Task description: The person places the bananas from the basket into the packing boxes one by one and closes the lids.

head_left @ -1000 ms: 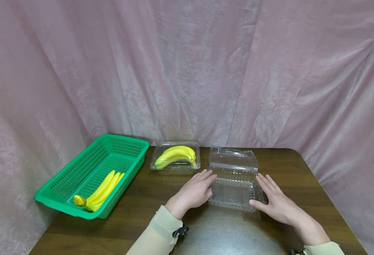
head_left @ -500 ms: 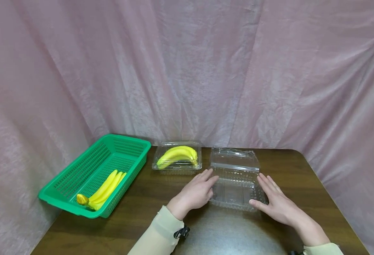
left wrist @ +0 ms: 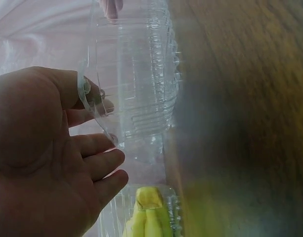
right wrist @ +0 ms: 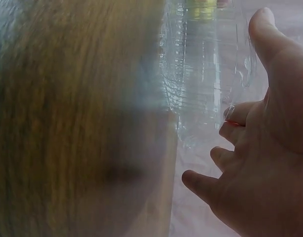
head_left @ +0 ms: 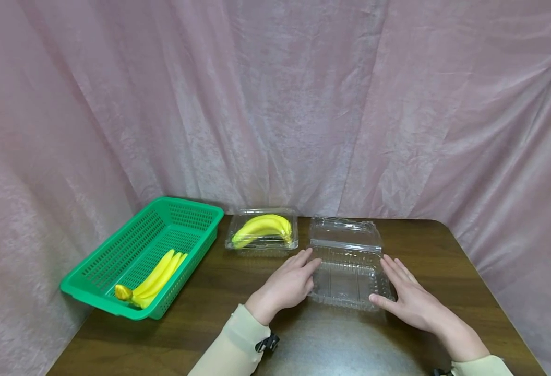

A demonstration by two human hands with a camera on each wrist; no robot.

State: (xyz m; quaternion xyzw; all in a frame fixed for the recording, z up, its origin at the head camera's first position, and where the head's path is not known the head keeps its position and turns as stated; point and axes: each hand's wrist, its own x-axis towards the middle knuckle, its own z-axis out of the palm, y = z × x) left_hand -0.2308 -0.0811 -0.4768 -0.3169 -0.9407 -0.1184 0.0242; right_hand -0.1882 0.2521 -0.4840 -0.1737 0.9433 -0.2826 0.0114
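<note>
A clear plastic clamshell container [head_left: 343, 279] lies on the table with its lid folded back toward the curtain; nothing is inside. My left hand [head_left: 286, 284] rests along its left side, fingers relaxed at the rim. In the left wrist view the left fingers [left wrist: 104, 163] lie loosely by the container wall. On the opposite side my right hand [head_left: 409, 297] has its fingers spread and the thumb near the front right corner. The right wrist view shows the right hand [right wrist: 270, 113] with its index and middle fingertips at the rim.
Left of it, a closed clear clamshell [head_left: 238, 243] holds a bunch of bananas [head_left: 262, 228]. A green basket [head_left: 116, 250] at the far left holds another banana bunch [head_left: 160, 277]. The wooden table [head_left: 426, 250] ends at a pink curtain [head_left: 303, 104].
The view has shifted slightly, so the basket and the containers appear a little further right. Both hands stay beside the open container, almost still.
</note>
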